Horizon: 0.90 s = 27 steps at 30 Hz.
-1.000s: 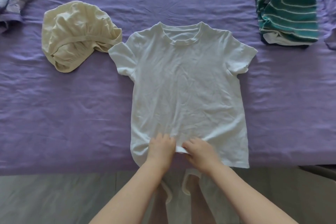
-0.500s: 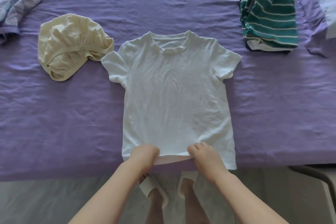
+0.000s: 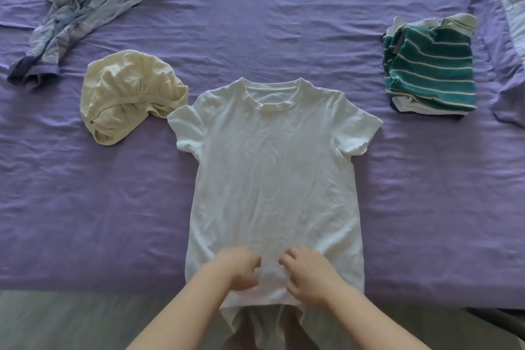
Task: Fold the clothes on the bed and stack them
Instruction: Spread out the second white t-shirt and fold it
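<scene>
Lying flat on the purple bed [image 3: 85, 221], the white T-shirt [image 3: 272, 179] runs lengthwise, collar away from the person, hem overhanging the near edge. Left hand [image 3: 238, 267] and right hand [image 3: 306, 273] rest on its lower front, fingers curled into the fabric; actual pinch cannot be confirmed.

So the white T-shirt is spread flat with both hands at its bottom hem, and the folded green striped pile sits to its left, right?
Not quite: the head view shows the folded green striped pile to the right of the white T-shirt. The rest holds: the shirt is spread flat, with the left hand and right hand at its bottom hem.
</scene>
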Motion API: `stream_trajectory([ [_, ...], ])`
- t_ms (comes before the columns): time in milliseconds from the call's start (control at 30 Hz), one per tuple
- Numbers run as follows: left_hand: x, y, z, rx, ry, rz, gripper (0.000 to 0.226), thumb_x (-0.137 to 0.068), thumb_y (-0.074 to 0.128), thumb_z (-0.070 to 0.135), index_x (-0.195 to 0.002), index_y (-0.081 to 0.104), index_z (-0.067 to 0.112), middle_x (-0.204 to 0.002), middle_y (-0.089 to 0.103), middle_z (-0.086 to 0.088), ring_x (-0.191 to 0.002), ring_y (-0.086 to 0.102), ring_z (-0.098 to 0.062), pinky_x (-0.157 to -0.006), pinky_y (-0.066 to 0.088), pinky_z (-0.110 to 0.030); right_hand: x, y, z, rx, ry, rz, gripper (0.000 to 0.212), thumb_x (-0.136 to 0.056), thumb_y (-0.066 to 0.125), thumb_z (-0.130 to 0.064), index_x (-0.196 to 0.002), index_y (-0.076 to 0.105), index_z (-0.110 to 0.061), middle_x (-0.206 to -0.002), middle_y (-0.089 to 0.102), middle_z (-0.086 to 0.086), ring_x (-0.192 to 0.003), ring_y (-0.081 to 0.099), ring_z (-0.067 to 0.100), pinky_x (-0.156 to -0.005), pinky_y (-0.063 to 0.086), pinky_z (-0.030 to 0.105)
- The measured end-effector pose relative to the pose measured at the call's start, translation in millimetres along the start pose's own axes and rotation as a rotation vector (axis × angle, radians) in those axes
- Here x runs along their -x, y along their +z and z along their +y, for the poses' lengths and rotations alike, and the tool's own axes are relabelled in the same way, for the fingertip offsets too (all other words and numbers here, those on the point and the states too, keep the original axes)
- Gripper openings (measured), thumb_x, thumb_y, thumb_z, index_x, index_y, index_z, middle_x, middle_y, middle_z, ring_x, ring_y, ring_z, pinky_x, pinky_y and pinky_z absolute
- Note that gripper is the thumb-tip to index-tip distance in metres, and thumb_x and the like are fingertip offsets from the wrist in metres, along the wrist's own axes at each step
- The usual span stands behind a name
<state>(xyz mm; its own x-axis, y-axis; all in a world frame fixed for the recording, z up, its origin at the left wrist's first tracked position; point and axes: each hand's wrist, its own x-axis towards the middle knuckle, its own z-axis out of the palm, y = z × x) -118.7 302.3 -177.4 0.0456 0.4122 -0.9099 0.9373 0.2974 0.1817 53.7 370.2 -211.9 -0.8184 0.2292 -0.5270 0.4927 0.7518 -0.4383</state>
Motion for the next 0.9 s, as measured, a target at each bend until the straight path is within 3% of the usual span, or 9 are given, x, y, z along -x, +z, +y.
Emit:
stream_trajectory([
  [200,-33,-32,1,0.099,0.027,0.353,0.043,-0.093,0.037,0.012,-0.134,0.043,0.018,-0.130,0.047,-0.010,-0.122,0.042,-0.029,-0.096,0.041,-0.040,-31,-32,22,-0.018,0.087,0.192,0.034,-0.088,0.044,-0.023,-0.120,0.054,-0.016,-0.124,0.052,0.002,-0.111,0.048,0.024,-0.091,0.037,0.033],
  [333,-62,-54,-6,0.087,0.082,0.520,0.043,-0.091,0.042,0.016,-0.134,0.041,0.023,-0.133,0.041,-0.005,-0.127,0.034,-0.026,-0.093,0.038,-0.037,-55,-57,26,0.056,0.185,0.319,0.041,-0.062,0.074,-0.026,-0.102,0.068,-0.022,-0.101,0.066,-0.005,-0.094,0.064,0.021,-0.083,0.050,0.033],
  [400,-74,-69,-12,0.051,0.136,0.592,0.048,-0.090,0.044,0.018,-0.136,0.037,0.024,-0.136,0.037,-0.002,-0.133,0.027,-0.024,-0.098,0.034,-0.033,-70,-67,31,0.051,0.229,0.342,0.046,-0.063,0.074,-0.024,-0.108,0.066,-0.021,-0.110,0.065,0.000,-0.109,0.060,0.026,-0.093,0.047,0.041],
  [500,-90,-96,-24,-0.017,0.164,0.632,0.057,-0.089,0.047,0.021,-0.142,0.027,0.026,-0.150,0.020,-0.005,-0.143,0.008,-0.025,-0.113,0.017,-0.037,-95,-84,47,0.013,0.343,0.236,0.056,-0.085,0.052,-0.028,-0.139,0.038,-0.023,-0.151,0.028,0.005,-0.143,0.016,0.025,-0.115,0.013,0.046],
  [600,-108,-131,-39,-0.091,0.149,0.546,0.084,-0.088,0.057,0.039,-0.149,0.001,0.033,-0.157,-0.020,-0.005,-0.143,-0.022,-0.029,-0.114,-0.007,-0.052,-117,-105,71,0.085,0.458,0.144,0.073,-0.089,0.045,-0.049,-0.148,0.005,-0.032,-0.158,-0.009,0.002,-0.145,-0.011,0.025,-0.114,-0.004,0.051],
  [700,-127,-164,-53,-0.241,0.133,0.542,0.114,-0.073,0.062,0.065,-0.143,-0.024,0.036,-0.140,-0.045,-0.004,-0.134,-0.037,-0.031,-0.106,-0.017,-0.064,-124,-124,100,0.199,0.532,0.068,0.094,-0.080,0.042,-0.071,-0.145,-0.017,-0.036,-0.156,-0.021,0.007,-0.142,-0.022,0.031,-0.110,-0.012,0.058],
  [900,-152,-183,-71,-0.261,0.111,0.507,0.130,-0.052,0.053,0.087,-0.125,-0.045,0.043,-0.132,-0.055,-0.002,-0.126,-0.046,-0.032,-0.101,-0.017,-0.070,-117,-131,136,0.216,0.533,0.018,0.108,-0.069,0.040,-0.082,-0.134,-0.034,-0.037,-0.151,-0.032,0.008,-0.133,-0.037,0.030,-0.109,-0.012,0.061],
])
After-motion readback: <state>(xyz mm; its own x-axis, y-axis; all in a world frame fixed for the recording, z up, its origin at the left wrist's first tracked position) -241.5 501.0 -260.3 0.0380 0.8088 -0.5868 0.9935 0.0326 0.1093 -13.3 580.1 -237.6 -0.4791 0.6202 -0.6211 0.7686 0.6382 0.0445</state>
